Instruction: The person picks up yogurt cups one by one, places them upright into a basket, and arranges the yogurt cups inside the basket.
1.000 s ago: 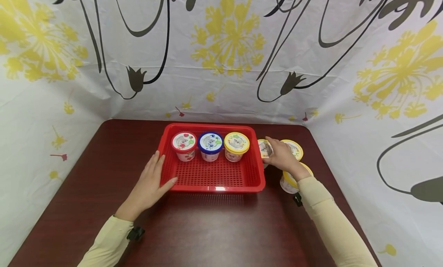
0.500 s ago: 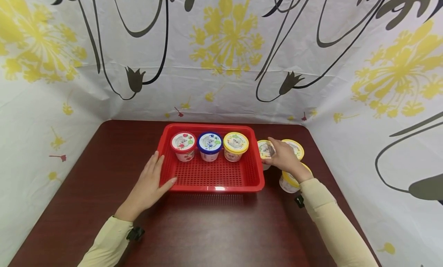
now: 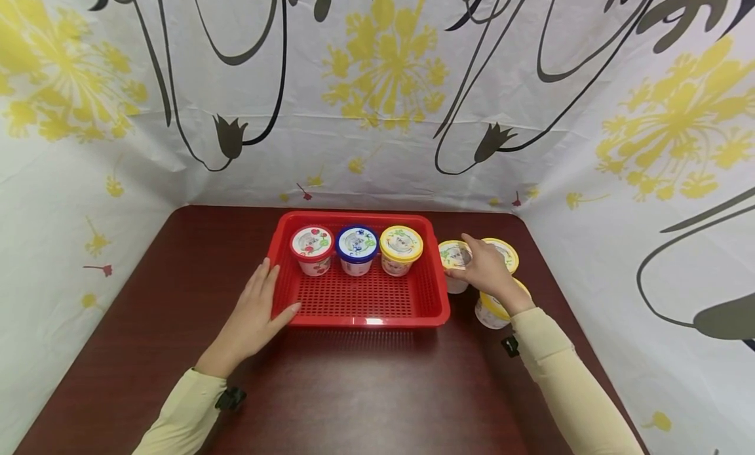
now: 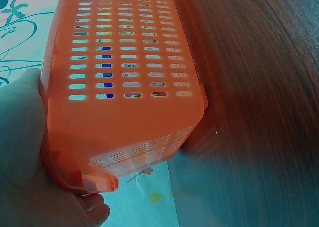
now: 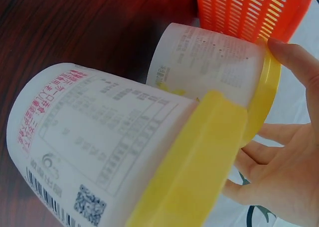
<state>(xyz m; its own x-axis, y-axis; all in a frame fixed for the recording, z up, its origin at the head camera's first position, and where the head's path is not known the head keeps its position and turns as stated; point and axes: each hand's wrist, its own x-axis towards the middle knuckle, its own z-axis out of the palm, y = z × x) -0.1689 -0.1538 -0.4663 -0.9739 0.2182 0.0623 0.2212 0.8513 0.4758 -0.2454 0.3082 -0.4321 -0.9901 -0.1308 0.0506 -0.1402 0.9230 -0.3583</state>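
My left hand (image 3: pixel 248 314) rests on the left front corner of a red plastic basket (image 3: pixel 362 322), fingers laid along its side rim and thumb over the front rim. Just outside the basket's right side, my right hand (image 3: pixel 485 269) holds a yellow-lidded tub (image 3: pixel 455 256), thumb and fingers about its lid. In the right wrist view the thumb (image 5: pixel 294 60) touches the lid's edge. Whether that tub stands on the table is hard to tell. Another yellow-lidded tub (image 5: pixel 94 137) is close below the right hand; a third (image 3: pixel 501 252) is partly hidden behind it.
Inside the basket, along its back, stand a red-lidded tub (image 3: pixel 312 245), a blue-lidded tub (image 3: pixel 357 246) and a yellow-lidded tub (image 3: pixel 401 245). The dark wooden table (image 3: pixel 366 389) is bordered by a white patterned cloth (image 3: pixel 354 160) behind and at both sides.
The right hand has shifted slightly to the right, and more of the held tub's lid and side shows. The left hand and the basket stay in place.
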